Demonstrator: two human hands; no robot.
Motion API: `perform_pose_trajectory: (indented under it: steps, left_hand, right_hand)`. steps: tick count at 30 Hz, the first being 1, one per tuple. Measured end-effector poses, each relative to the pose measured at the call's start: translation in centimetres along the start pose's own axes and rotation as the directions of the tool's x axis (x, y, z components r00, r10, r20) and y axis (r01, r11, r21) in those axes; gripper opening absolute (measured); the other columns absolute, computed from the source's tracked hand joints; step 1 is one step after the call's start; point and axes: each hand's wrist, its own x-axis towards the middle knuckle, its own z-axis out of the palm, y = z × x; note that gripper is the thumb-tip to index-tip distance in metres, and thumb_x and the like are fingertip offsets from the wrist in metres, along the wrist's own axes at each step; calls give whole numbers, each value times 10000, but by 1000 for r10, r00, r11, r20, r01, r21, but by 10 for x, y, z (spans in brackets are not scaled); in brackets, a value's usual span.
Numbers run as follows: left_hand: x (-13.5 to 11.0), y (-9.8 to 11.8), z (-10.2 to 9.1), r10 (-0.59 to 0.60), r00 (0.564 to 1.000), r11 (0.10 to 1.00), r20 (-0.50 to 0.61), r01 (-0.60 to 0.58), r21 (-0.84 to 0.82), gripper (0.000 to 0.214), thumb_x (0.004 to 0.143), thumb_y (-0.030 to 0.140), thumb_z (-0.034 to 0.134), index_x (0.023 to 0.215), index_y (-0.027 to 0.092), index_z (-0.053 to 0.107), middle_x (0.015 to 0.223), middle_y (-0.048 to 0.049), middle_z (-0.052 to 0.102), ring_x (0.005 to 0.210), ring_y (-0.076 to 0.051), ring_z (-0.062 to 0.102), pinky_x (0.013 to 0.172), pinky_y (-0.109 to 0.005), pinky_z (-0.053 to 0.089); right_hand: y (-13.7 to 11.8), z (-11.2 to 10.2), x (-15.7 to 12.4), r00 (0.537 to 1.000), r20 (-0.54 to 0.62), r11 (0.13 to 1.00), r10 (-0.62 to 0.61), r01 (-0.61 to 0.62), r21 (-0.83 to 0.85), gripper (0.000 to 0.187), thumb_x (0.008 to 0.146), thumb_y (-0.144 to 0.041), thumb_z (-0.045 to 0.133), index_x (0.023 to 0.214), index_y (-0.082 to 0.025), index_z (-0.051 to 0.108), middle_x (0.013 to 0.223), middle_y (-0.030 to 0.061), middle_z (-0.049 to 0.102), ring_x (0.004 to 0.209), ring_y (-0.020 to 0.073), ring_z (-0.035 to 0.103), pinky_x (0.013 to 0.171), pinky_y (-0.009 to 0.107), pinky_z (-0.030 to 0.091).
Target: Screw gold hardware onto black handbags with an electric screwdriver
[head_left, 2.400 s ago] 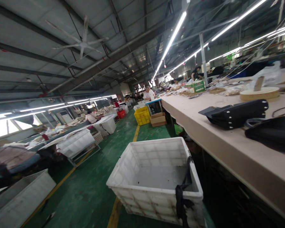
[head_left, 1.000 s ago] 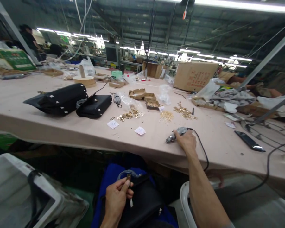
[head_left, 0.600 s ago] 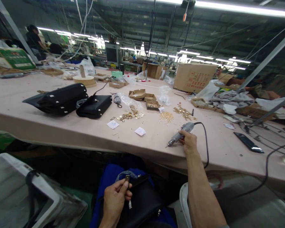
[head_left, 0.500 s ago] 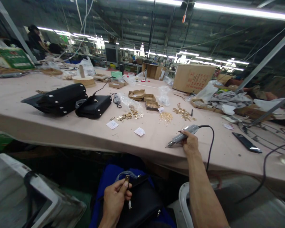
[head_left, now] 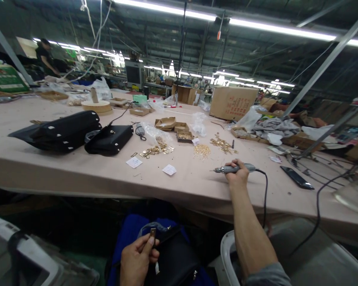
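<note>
At lower center the left hand (head_left: 137, 258) pinched a metal piece (head_left: 153, 231) over the bag (head_left: 180, 254), whose work looked unfinished; two bags (head_left: 68, 133) sat mid-left. Right of center, the right hand (head_left: 238, 174) gripped the tool (head_left: 250, 167), well apart from the piece; earlier tilted down, it now pointed nearly level.

Tube lights (head_left: 282, 30) overhead glare white against a dim roof (head_left: 247, 51), with deep shadow under the table (head_left: 193, 182).

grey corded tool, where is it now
In the head view, the grey corded tool is right of centre, in the right hand, left of the black phone.
</note>
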Motion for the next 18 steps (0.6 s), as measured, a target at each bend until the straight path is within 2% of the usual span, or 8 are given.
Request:
perform_pose_trajectory:
  steps: [3, 7, 12, 18]
  left_hand:
    - [-1, 0, -2, -7, 1000, 1000, 6, 7, 2, 657, 650, 628, 855, 982, 64, 792, 731, -128, 742, 548, -221, 665, 509, -303, 558]
    - [0, 2, 0, -36, 999, 999, 8, 36, 5, 694, 629, 635, 865, 989, 47, 789, 678, -117, 723, 537, -224, 654, 521, -314, 561]
    - [5, -1, 5, -42, 999, 999, 8, 42, 0, 682, 609, 627, 885, 969, 55, 791, 716, -130, 737, 532, -215, 651, 501, -299, 549]
    - [5, 2, 8, -27, 1000, 999, -1, 27, 18, 654, 608, 633, 888, 932, 73, 798, 685, -122, 731, 524, -209, 645, 486, -283, 544]
  right_hand:
    - [-12, -1, 25, 998, -58, 999, -27, 28, 20, 281, 875, -149, 692, 843, -204, 418, 706, -104, 511, 441, 35, 437, 528, 158, 516]
    - [-10, -8, 44, 994, -112, 1000, -7, 4, -24, 354, 877, -234, 759, 840, -207, 408, 692, -109, 488, 436, 42, 434, 502, 161, 494]
    - [-5, -17, 53, 985, -170, 999, -10, 4, -33, 335, 873, -190, 724, 838, -210, 391, 681, -113, 472, 431, 43, 425, 480, 151, 470]
    - [-4, -17, 54, 980, -200, 1000, -19, 14, -24, 307, 862, -149, 697, 839, -208, 397, 689, -104, 469, 445, 42, 434, 474, 146, 466]
